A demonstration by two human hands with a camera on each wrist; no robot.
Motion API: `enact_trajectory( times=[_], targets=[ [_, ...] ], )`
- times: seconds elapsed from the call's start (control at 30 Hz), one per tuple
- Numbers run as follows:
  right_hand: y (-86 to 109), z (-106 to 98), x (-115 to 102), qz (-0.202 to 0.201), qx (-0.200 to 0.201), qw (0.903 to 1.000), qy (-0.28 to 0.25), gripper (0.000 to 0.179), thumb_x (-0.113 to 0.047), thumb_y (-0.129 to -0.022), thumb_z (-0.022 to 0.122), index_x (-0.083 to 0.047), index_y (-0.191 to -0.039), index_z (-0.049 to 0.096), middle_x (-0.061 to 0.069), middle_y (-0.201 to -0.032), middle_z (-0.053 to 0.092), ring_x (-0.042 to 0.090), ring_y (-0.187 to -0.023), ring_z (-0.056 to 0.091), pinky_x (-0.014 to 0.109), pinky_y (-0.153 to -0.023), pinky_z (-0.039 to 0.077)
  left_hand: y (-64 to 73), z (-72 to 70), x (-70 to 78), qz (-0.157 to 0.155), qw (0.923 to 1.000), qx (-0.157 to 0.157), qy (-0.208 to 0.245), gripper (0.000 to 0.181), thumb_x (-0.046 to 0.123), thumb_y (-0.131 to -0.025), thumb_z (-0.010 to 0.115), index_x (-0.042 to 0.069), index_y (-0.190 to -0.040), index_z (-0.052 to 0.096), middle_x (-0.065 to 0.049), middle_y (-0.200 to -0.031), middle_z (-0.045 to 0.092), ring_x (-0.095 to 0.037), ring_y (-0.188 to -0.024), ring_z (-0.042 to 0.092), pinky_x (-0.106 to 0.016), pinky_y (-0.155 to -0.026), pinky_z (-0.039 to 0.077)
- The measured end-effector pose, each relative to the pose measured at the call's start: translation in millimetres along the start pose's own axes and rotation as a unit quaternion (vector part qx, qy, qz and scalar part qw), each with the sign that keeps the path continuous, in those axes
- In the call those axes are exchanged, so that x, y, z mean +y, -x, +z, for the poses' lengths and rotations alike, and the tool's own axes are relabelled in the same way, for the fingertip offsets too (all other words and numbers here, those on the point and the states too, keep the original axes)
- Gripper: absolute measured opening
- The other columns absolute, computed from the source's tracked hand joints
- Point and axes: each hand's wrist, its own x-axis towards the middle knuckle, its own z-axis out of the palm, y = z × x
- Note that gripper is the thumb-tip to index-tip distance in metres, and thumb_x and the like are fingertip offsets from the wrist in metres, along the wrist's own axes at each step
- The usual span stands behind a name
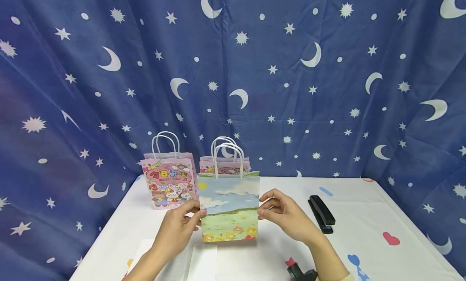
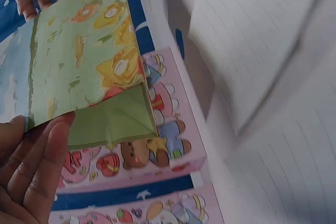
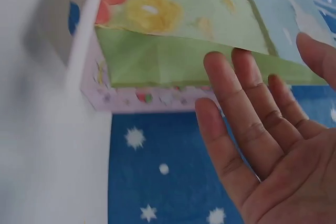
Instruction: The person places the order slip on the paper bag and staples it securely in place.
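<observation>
A small paper gift bag (image 1: 231, 220), printed with sky, meadow and flowers, stands upright at the middle of the table, its white twisted handles up. My left hand (image 1: 178, 226) holds its left edge, thumb at the front edge and fingers along the green side panel (image 2: 113, 121). On the opposite side, my right hand (image 1: 285, 216) has its fingers fairly straight, with fingertips (image 3: 215, 64) against the right side panel (image 3: 157, 59) and the thumb near the front edge. A pink cartoon gift bag (image 1: 169, 184) stands behind to the left; another pink bag (image 1: 223, 164) is mostly hidden behind the meadow bag.
A black stapler (image 1: 322, 214) lies right of my right hand. Lined white paper (image 1: 202, 260) lies at the near edge. A black object (image 1: 302, 273), partly out of frame, sits beside my right forearm. A blue star-and-moon curtain (image 1: 255, 70) hangs behind the white table (image 1: 356, 208).
</observation>
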Motion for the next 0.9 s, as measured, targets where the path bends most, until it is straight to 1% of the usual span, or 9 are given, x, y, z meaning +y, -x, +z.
enact_trajectory(
  times=[0.13, 0.27, 0.37, 0.43, 0.53, 0.57, 0.63, 0.77, 0.9],
  targets=[
    [4.6, -17, 0, 0.008, 0.011, 0.9999, -0.009, 0.057, -0.022, -0.100, 0.070, -0.008, -0.147, 0.041, 0.018, -0.108, 0.068, 0.037, -0.097, 0.074, 0.034, -0.092, 0.058, -4.3, 14.9, 5.6, 0.014, 0.9997, -0.019, 0.011, 0.006, 0.022, -0.102, 0.067, 0.017, -0.098, 0.068, 0.001, -0.093, 0.074, -0.006, -0.069, 0.073, -0.021, -0.064, 0.060],
    [9.0, -29, 0, 0.030, 0.022, 0.9989, 0.027, 0.077, -0.027, -0.099, 0.072, -0.011, -0.159, 0.028, 0.013, -0.106, 0.068, 0.035, -0.095, 0.073, 0.034, -0.090, 0.055, -5.7, 29.5, 8.3, 0.031, 0.9985, -0.046, 0.005, 0.005, 0.023, -0.101, 0.067, 0.019, -0.098, 0.067, -0.001, -0.096, 0.074, -0.010, -0.069, 0.075, -0.019, -0.064, 0.058],
    [14.1, -36, -1, 0.044, 0.035, 0.9962, 0.067, 0.084, -0.031, -0.098, 0.073, -0.005, -0.161, 0.024, 0.009, -0.103, 0.068, 0.031, -0.093, 0.073, 0.032, -0.092, 0.052, -6.3, 39.6, 8.3, 0.046, 0.9967, -0.066, -0.002, 0.006, 0.025, -0.102, 0.066, 0.018, -0.101, 0.068, -0.002, -0.098, 0.075, -0.013, -0.069, 0.075, -0.018, -0.064, 0.057],
    [16.5, -39, -1, 0.040, 0.043, 0.9946, 0.086, 0.076, -0.031, -0.098, 0.073, 0.000, -0.155, 0.034, 0.009, -0.099, 0.068, 0.026, -0.089, 0.073, 0.031, -0.091, 0.053, -6.1, 43.8, 7.4, 0.055, 0.9956, -0.075, -0.006, 0.009, 0.026, -0.102, 0.065, 0.017, -0.103, 0.069, -0.003, -0.098, 0.075, -0.014, -0.069, 0.075, -0.017, -0.064, 0.057],
    [17.7, -40, -2, 0.024, 0.047, 0.9929, 0.107, 0.045, -0.031, -0.099, 0.071, 0.003, -0.123, 0.055, 0.010, -0.094, 0.066, 0.022, -0.083, 0.072, 0.030, -0.083, 0.053, -5.3, 46.1, 5.2, 0.056, 0.9945, -0.088, -0.004, 0.012, 0.027, -0.102, 0.066, 0.016, -0.106, 0.069, -0.004, -0.099, 0.076, -0.013, -0.069, 0.076, -0.018, -0.063, 0.057],
    [17.7, -40, -2, 0.017, 0.046, 0.9926, 0.111, 0.037, -0.031, -0.099, 0.071, 0.001, -0.110, 0.055, 0.010, -0.093, 0.065, 0.020, -0.081, 0.072, 0.030, -0.080, 0.053, -5.2, 46.5, 4.5, 0.056, 0.9942, -0.092, -0.005, 0.013, 0.027, -0.102, 0.066, 0.016, -0.106, 0.069, -0.004, -0.100, 0.076, -0.013, -0.069, 0.075, -0.018, -0.062, 0.056],
    [17.7, -40, -2, 0.013, 0.045, 0.9921, 0.116, 0.036, -0.031, -0.100, 0.071, -0.003, -0.093, 0.049, 0.010, -0.091, 0.065, 0.019, -0.078, 0.071, 0.030, -0.076, 0.052, -5.2, 46.9, 3.0, 0.051, 0.9937, -0.099, -0.006, 0.013, 0.028, -0.102, 0.067, 0.016, -0.107, 0.069, -0.003, -0.100, 0.076, -0.012, -0.070, 0.075, -0.019, -0.062, 0.056],
    [18.3, -40, -2, 0.010, 0.039, 0.9908, 0.129, 0.035, -0.032, -0.100, 0.070, -0.006, -0.089, 0.049, 0.009, -0.089, 0.065, 0.019, -0.078, 0.071, 0.030, -0.075, 0.051, -6.5, 46.5, 1.2, 0.045, 0.9930, -0.107, -0.023, 0.009, 0.026, -0.101, 0.068, 0.018, -0.105, 0.069, -0.001, -0.101, 0.076, -0.011, -0.075, 0.076, -0.020, -0.065, 0.056],
    [18.2, -40, -4, 0.009, 0.040, 0.9902, 0.134, 0.030, -0.032, -0.099, 0.072, -0.007, -0.094, 0.055, 0.009, -0.089, 0.065, 0.019, -0.079, 0.071, 0.031, -0.076, 0.053, -10.1, 42.7, 1.2, 0.041, 0.9916, -0.116, -0.040, 0.009, 0.028, -0.099, 0.071, 0.021, -0.104, 0.070, 0.003, -0.100, 0.076, -0.004, -0.080, 0.075, -0.021, -0.071, 0.058]
  ],
)
